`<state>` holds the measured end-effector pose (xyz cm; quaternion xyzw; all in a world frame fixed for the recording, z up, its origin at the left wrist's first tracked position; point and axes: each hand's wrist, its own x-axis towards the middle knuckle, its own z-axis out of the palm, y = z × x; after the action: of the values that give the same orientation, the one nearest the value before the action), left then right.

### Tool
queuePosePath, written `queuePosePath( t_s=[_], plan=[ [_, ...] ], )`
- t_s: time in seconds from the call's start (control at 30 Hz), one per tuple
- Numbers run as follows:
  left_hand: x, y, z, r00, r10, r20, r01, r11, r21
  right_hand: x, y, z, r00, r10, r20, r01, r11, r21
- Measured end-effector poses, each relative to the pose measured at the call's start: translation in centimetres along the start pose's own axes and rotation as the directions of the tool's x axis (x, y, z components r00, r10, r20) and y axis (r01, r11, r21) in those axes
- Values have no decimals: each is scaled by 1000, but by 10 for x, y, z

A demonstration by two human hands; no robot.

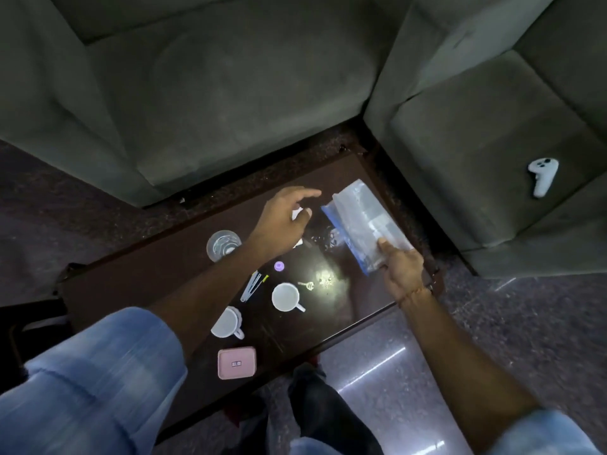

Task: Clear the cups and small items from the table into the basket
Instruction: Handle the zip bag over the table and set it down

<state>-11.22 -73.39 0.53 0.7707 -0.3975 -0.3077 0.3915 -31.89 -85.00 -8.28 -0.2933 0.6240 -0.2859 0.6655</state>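
Note:
On the dark glossy table point(138, 274) stand two white cups point(285, 297) point(226, 322) and a clear glass point(223, 245). A small key point(307, 285), a purple cap point(279, 266), pens point(253, 285) and a pink square box point(236, 362) lie among them. My right hand point(402, 269) grips the near corner of a clear plastic bag with a blue edge point(363, 224), lifted at the table's far right. My left hand point(285, 218) reaches over the far side, fingers spread, above a crumpled white paper scrap point(298, 213). No basket is in view.
A grey-green sofa point(230, 87) wraps the table's far and right sides. A white controller point(542, 175) lies on the right seat. My legs point(315, 418) stand at the table's near edge on speckled floor point(512, 310).

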Motion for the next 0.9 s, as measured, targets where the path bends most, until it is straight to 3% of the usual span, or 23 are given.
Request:
queuePosePath(
  t_s=[0.1, 0.23, 0.33, 0.4, 0.43, 0.5, 0.57, 0.63, 0.77, 0.9],
  plan=[
    [0, -19, 5, 998, -14, 67, 11, 999, 33, 42, 16, 1, 995, 70, -71, -76, 993, -87],
    [5, -39, 14, 1000, -13, 25, 13, 1000, 1, 92, 28, 7, 988, 98, -118, -115, 982, -150],
    [2, -55, 23, 1000, -3, 13, 3, 1000, -22, 118, 36, 14, 986, 53, -157, -88, 970, -226],
    [-1, -67, 28, 1000, -5, 15, 6, 998, -55, 128, 40, 14, 978, -37, -204, -48, 916, -397],
    [-3, -72, 30, 1000, -9, 21, 11, 997, -70, 130, 40, 12, 971, -114, -211, -22, 833, -553],
    [-8, -83, 35, 999, -16, 30, 18, 996, -85, 129, 41, 7, 950, -304, -77, 109, 549, -829],
    [-13, -94, 40, 999, -33, 28, 36, 994, -107, 130, 44, 4, 879, -434, 199, 332, 256, -908],
    [-18, -103, 44, 998, -58, 33, 62, 990, -126, 137, 49, 5, 812, -401, 425, 476, 32, -879],
    [-30, -119, 50, 998, -63, 2, 62, 989, -131, 153, 68, 9, 819, -137, 557, 513, -260, -818],
    [-45, -140, 45, 994, -84, -69, 78, 993, -90, 156, 96, 12, 834, -140, 534, 463, -351, -814]
  ],
)
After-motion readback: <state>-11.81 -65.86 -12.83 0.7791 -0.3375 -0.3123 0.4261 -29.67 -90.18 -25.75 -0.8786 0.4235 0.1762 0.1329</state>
